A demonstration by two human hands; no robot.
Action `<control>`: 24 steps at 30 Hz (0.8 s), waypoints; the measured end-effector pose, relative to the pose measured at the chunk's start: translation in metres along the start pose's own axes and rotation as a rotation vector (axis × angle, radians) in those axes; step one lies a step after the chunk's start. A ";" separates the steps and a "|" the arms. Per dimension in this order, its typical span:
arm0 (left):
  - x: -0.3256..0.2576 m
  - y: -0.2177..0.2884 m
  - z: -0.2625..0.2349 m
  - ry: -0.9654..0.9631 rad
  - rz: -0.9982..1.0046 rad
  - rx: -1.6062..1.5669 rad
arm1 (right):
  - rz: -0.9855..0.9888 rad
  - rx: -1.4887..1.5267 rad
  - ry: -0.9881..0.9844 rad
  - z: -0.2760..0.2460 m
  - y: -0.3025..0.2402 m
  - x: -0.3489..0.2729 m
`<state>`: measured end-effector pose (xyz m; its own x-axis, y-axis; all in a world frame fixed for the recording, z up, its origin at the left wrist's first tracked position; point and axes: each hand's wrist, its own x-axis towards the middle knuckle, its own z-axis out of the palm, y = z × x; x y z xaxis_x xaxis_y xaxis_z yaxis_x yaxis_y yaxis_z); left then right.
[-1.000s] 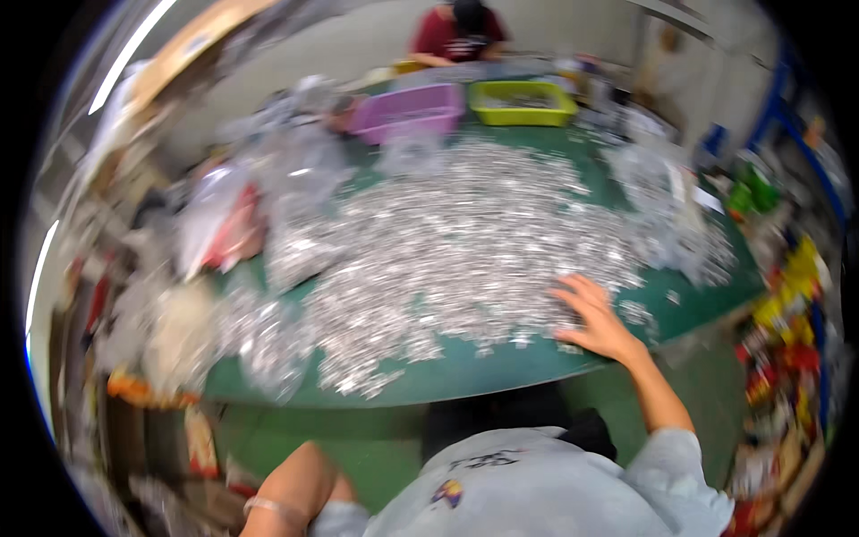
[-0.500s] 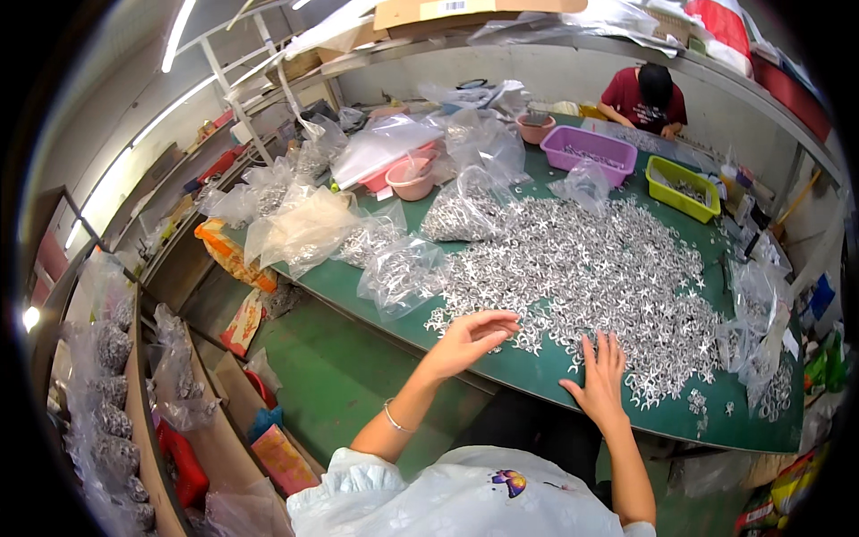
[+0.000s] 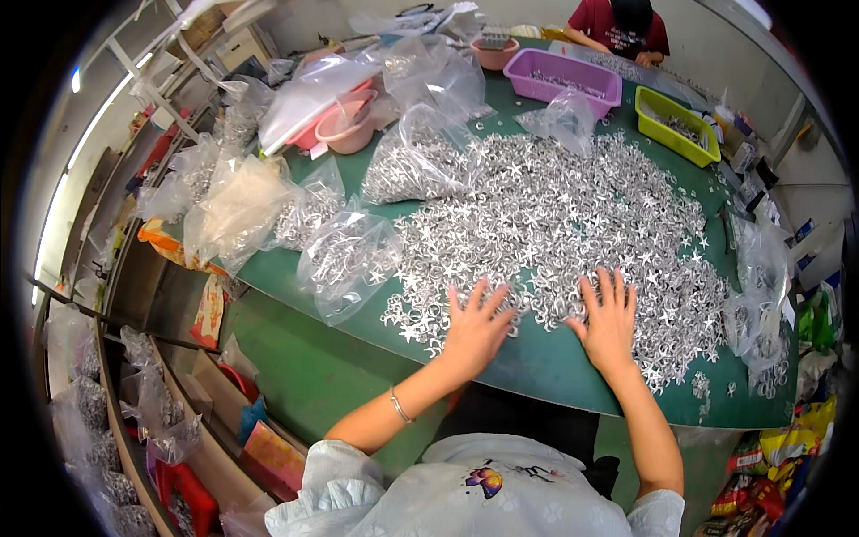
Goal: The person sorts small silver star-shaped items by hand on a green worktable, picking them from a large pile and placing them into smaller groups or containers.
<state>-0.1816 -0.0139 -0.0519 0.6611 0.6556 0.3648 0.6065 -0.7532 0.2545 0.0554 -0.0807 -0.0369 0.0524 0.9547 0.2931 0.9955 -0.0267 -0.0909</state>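
Plainly, the left hand [image 3: 479,333] and the right hand [image 3: 610,329] both had fingers spread apart at the near edge of the silvery pieces [image 3: 573,219]. These lay heaped across the green table [image 3: 539,358], just right of a clear bag [image 3: 340,277].

Looks like a small workshop: has a big green table [image 3: 546,371] under a broad heap of small silvery pieces [image 3: 555,215], with filled clear bags [image 3: 412,170], a purple bin [image 3: 573,97] and a yellow-green bin [image 3: 671,140] alongside. Also has crammed shelving [image 3: 213,443] at the left, a strip light [image 3: 61,190], a green floor [image 3: 295,349] and a co-worker [image 3: 613,34] in dark red at the far end.
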 end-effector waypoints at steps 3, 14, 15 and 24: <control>0.001 -0.024 -0.006 0.007 -0.103 -0.011 | 0.031 -0.075 0.045 0.011 0.008 0.010; 0.020 -0.028 -0.028 0.215 -0.341 -0.033 | -0.108 0.398 0.218 -0.008 -0.005 0.053; 0.019 -0.023 -0.032 0.228 -0.363 -0.047 | -0.201 0.482 0.147 -0.009 -0.022 0.051; -0.018 0.015 -0.037 0.086 -0.376 -0.338 | -0.270 0.539 0.055 -0.005 -0.039 0.044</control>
<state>-0.2007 -0.0389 -0.0213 0.3769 0.8887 0.2610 0.6096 -0.4501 0.6525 0.0197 -0.0388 -0.0154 -0.1785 0.8897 0.4203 0.7944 0.3824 -0.4720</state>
